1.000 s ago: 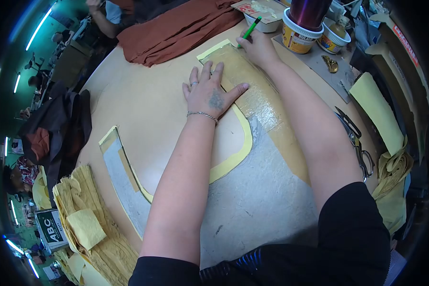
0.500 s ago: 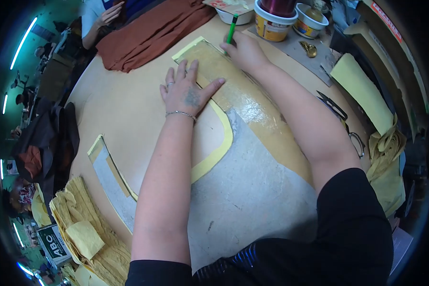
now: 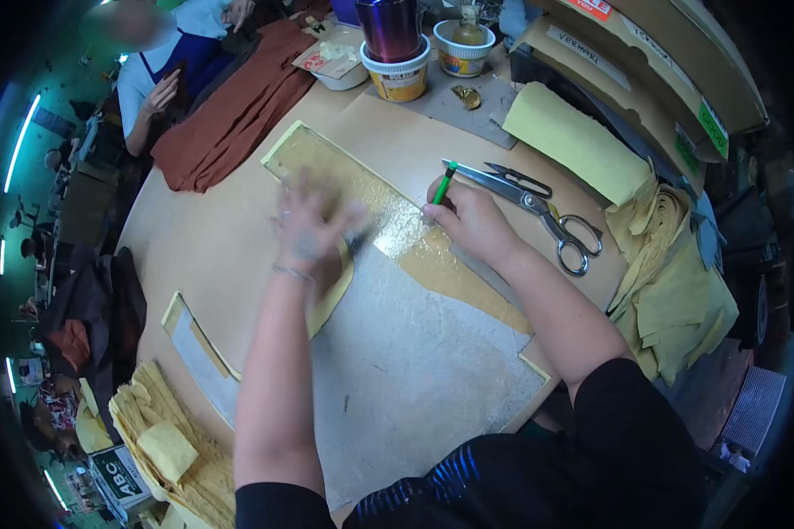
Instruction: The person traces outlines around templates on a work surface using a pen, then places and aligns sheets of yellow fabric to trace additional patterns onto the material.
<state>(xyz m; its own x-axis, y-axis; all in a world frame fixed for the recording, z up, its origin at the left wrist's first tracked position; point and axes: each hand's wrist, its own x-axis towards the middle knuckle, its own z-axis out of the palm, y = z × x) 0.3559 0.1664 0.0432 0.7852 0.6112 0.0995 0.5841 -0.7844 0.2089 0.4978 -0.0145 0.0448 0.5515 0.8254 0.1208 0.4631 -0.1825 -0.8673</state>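
Note:
A grey and tan pattern template, partly covered with shiny clear film, lies over yellow cloth that shows as a thin border along its edges. My left hand is blurred by motion over the template's left side, with its fingers spread and nothing in them. Closed around a green pencil, my right hand rests at the template's right edge. The pencil points upward, and its lower end is hidden by my fingers. To the right of that hand are large metal scissors beside small black snips.
Rust-brown cloth lies at the back left, near another person's hand. Tubs stand at the back. Yellow cloth rolls and pieces are on the right, more folded yellow cloth at the lower left. Cardboard boxes stand back right.
My right hand has moved down along the template's right edge with the pencil. The left hand, still before, is now moving. My view has shifted, showing the scissors fully.

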